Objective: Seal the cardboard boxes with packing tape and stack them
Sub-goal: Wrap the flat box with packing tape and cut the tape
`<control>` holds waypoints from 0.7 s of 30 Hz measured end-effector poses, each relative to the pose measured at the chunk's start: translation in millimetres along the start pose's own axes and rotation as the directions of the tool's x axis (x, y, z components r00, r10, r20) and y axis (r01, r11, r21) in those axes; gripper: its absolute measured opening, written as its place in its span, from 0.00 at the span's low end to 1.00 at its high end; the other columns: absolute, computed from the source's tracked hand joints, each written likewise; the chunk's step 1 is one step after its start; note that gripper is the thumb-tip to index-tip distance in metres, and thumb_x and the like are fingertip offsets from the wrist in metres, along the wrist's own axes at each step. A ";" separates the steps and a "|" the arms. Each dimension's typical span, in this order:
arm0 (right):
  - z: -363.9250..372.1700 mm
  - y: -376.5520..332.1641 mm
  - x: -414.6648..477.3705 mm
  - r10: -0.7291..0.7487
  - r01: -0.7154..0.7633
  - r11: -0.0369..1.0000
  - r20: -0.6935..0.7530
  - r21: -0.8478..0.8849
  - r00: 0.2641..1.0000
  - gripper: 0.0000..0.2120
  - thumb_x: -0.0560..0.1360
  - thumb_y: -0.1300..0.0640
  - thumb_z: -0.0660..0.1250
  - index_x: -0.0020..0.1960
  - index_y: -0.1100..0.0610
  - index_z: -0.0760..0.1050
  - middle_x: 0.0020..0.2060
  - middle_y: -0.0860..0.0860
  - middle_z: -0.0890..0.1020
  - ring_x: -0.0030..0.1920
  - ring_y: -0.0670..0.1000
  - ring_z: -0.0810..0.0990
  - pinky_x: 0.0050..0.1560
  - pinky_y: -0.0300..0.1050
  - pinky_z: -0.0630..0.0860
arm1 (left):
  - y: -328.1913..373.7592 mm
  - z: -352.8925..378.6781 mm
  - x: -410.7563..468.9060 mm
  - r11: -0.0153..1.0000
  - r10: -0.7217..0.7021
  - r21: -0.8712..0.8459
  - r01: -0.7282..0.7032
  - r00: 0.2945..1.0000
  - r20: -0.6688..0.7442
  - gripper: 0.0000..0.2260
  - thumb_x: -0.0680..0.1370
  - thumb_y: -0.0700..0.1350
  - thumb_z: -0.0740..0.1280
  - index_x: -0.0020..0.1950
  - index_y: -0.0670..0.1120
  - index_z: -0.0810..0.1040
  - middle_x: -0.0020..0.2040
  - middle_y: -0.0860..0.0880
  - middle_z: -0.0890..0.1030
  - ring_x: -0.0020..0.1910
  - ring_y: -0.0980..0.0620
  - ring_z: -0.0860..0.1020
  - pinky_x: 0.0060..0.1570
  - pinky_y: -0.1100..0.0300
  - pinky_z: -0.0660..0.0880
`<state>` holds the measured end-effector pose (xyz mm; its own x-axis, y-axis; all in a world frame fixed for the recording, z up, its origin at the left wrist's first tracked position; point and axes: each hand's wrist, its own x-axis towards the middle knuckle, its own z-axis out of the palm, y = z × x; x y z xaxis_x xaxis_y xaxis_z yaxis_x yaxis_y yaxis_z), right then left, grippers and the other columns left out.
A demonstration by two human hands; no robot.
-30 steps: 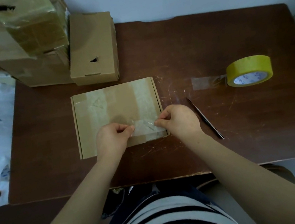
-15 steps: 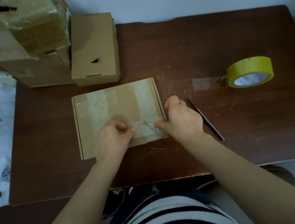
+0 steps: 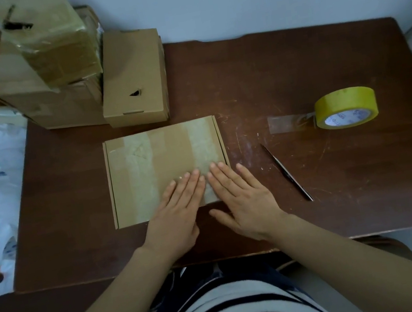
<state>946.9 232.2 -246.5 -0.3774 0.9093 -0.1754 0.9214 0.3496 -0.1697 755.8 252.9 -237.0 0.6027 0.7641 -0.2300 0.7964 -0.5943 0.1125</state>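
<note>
Sealing step: left hand (image 3: 174,215) and right hand (image 3: 243,203) lie flat, fingers straight and close together, pressing a clear tape strip (image 3: 204,147) onto the flat brown cardboard box (image 3: 165,168) at the middle of the dark wooden desk (image 3: 294,71). The next move probably calls for lifting it onto the taped cardboard stack (image 3: 53,59) at far left. The strip's edges are hard to make out, and the box's near right corner is hidden under the palms.

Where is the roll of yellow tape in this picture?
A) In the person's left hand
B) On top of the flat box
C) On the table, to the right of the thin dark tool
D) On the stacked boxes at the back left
C: the yellow tape roll sits on the table, to the right of the thin dark tool.
</note>
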 end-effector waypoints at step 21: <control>-9.4 -2.8 -8.2 0.044 -0.042 0.996 -0.031 0.076 0.999 0.30 0.79 0.45 0.56 0.76 0.58 0.60 0.76 0.53 0.60 0.77 0.51 0.55 0.76 0.50 0.42 | -8.7 -8.3 -24.0 0.966 -0.221 -0.144 0.215 0.975 -0.029 0.35 0.68 0.41 0.71 0.74 0.36 0.63 0.73 0.39 0.66 0.73 0.41 0.63 0.72 0.49 0.58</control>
<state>948.3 225.9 -235.4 -0.3333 0.9305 -0.1521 0.9266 0.2935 -0.2352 734.9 241.8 -224.5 0.4126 0.8837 -0.2212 0.9061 -0.3734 0.1987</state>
